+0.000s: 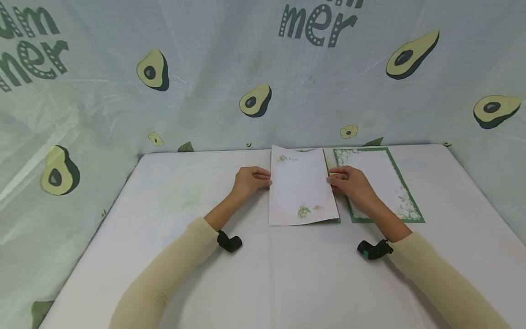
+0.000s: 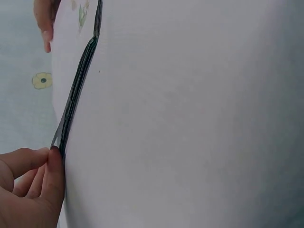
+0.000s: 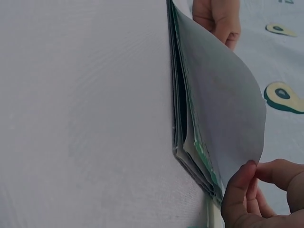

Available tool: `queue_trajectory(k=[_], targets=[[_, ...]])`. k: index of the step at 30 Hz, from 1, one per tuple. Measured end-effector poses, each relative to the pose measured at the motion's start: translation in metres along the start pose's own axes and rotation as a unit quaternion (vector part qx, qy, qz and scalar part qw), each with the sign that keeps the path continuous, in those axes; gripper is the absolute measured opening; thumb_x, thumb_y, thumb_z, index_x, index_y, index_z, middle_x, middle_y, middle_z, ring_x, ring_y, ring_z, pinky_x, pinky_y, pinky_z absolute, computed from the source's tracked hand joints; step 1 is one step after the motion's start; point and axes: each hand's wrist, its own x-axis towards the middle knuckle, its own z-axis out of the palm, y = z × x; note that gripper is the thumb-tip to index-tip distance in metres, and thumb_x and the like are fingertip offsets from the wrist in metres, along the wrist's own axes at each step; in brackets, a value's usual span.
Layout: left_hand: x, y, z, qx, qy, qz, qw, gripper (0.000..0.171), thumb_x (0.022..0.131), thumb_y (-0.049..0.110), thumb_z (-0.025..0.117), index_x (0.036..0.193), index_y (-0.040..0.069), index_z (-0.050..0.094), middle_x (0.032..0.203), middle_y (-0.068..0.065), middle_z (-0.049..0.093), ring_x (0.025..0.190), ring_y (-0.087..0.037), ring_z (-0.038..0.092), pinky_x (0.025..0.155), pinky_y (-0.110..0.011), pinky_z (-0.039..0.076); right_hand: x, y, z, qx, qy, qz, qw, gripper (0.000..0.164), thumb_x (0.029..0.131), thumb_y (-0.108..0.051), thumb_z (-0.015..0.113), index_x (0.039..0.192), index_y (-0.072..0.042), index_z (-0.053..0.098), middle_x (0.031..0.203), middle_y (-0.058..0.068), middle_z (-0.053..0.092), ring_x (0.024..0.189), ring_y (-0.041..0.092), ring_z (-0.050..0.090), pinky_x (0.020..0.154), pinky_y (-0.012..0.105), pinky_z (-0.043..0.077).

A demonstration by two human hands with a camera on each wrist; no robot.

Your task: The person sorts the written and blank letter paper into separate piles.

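A white sheet of paper (image 1: 302, 187) with small green plant prints at two corners lies over a stack of sheets (image 3: 183, 118) near the table's far side. My left hand (image 1: 251, 180) pinches the sheet's left edge between thumb and fingers. On the opposite side my right hand (image 1: 349, 185) pinches the right edge. In the right wrist view the top sheet bows up from the stack, its edge held by thumb and forefinger. Below it, the stack's green-edged layers show.
A green-bordered sheet with white flowers (image 1: 380, 183) lies to the right, partly under my right forearm. The white table (image 1: 205, 183) meets a curtain printed with avocados (image 1: 255, 100) at the back. Each wrist wears a black camera (image 1: 229, 242).
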Motion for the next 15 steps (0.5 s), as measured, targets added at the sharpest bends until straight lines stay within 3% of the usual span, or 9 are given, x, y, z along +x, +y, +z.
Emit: queue_trajectory(k=[8,15], targets=[[0.0060,-0.0025,-0.0025,-0.053,-0.002,-0.029,0.9982,0.020,0.089,0.001,0.077,0.108,-0.003,0.075,0.100,-0.014,0.076,0.084,-0.014,0.073,0.074,-0.023,0.061,-0.0006,-0.0049,0.0026,0.049,-0.025,0.022,0.998,0.052,0.104,-0.014,0.059,0.147,0.010,0.041,0.123,0.017,0.058,0.093,0.003,0.064,0.087,0.017,0.057],[0.0036,-0.0022,-0.0005,-0.082,-0.003,-0.041,0.9957,0.019,0.090,-0.001,0.075,0.108,-0.005,0.074,0.099,-0.016,0.076,0.084,-0.018,0.073,0.078,-0.028,0.062,-0.0040,-0.0005,0.0032,0.064,-0.043,0.021,0.997,0.050,0.106,-0.011,0.054,0.148,0.011,0.039,0.128,0.021,0.055,0.094,0.003,0.064,0.088,0.018,0.057]])
